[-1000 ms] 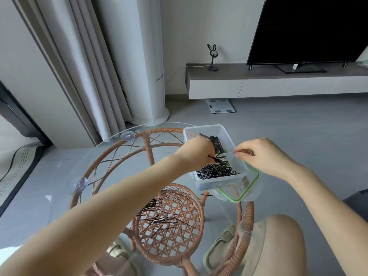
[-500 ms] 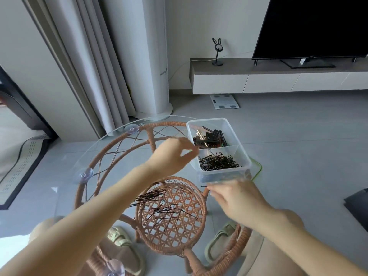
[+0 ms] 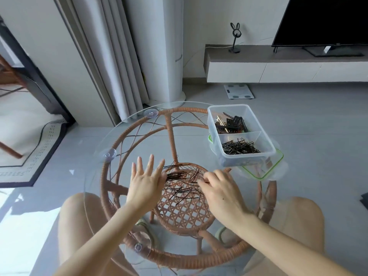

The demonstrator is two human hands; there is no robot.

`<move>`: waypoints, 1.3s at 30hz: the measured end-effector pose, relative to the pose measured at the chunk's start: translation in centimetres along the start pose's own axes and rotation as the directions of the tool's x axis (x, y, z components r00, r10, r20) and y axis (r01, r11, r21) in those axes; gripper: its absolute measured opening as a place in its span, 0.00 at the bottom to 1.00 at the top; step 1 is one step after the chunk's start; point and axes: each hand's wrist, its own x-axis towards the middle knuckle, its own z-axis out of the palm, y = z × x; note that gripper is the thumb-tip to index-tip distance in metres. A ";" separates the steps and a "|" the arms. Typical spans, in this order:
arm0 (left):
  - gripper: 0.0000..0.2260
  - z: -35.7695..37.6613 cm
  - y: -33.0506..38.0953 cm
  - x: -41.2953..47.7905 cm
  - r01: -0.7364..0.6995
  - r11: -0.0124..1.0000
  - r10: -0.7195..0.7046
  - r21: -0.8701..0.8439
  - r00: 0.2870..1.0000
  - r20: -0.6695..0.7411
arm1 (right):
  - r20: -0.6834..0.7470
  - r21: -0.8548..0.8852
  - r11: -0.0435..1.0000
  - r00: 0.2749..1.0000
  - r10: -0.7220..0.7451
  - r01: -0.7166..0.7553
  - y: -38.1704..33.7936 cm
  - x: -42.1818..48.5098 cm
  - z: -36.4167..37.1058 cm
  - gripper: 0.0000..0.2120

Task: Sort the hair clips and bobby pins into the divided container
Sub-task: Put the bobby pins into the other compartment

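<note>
A clear divided container [image 3: 258, 124] stands at the far right of the round glass table top [image 3: 127, 134]. Its far compartment holds hair clips [image 3: 231, 124], its near one a heap of black bobby pins [image 3: 239, 147]. More loose bobby pins [image 3: 181, 182] lie scattered on the glass between my hands. My left hand [image 3: 146, 180] hovers flat with fingers spread at the left edge of that pile and holds nothing. My right hand [image 3: 221, 188] is curled over the pile's right side, fingertips pinched on a bobby pin.
A green-rimmed lid [image 3: 266, 172] lies under the container. The glass rests on a rattan frame [image 3: 171, 124] with suction cups [image 3: 108, 155]. My knees show below the table. A TV stand [image 3: 278, 62], floor scale [image 3: 239, 91] and curtain [image 3: 111, 56] lie beyond.
Both hands have come back from the container to the loose pile. The left hand opened flat; the right hand moved onto the pins. The camera tilted down.
</note>
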 end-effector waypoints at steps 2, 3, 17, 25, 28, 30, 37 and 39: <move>0.35 0.2 1.1 0.5 -0.044 0.998 0.044 -0.048 0.999 -0.014 | -0.014 0.102 0.995 1.000 0.002 -0.001 -1.3 0.6 0.5 0.11; 0.34 0.4 1.6 0.8 -0.068 0.995 0.066 -0.075 0.998 -0.023 | -0.024 0.168 0.986 0.999 0.027 -0.022 -1.8 0.8 0.8 0.09; 0.21 -0.4 5.1 0.6 0.045 0.639 -0.090 -0.768 0.996 -0.016 | 0.239 0.902 0.131 0.730 0.640 -0.411 -5.6 7.5 2.7 0.14; 0.34 -2.8 2.7 -2.9 -0.058 0.880 0.042 -0.471 0.998 -0.043 | 0.301 0.827 0.290 0.815 0.495 -0.481 -1.7 8.4 2.5 0.15; 0.52 -1.6 2.5 -4.4 -0.182 0.979 0.187 -0.096 0.981 0.044 | 0.362 0.701 0.572 0.904 0.229 -0.426 -1.3 8.4 2.4 0.17; 0.53 -0.9 2.3 -4.3 -0.162 0.986 0.162 -0.045 0.987 0.008 | 0.377 0.700 0.622 0.921 0.094 -0.350 -1.6 7.3 2.3 0.17; 0.29 -1.7 2.0 -2.3 -0.182 0.952 0.179 -0.246 0.983 -0.034 | 0.432 0.727 0.619 0.899 -0.075 -0.297 -1.4 3.2 -1.1 0.22; 0.26 -2.2 1.8 -2.0 -0.201 0.948 0.204 -0.248 0.979 -0.011 | 0.437 0.684 0.687 0.892 -0.116 -0.245 -1.1 2.5 -2.5 0.28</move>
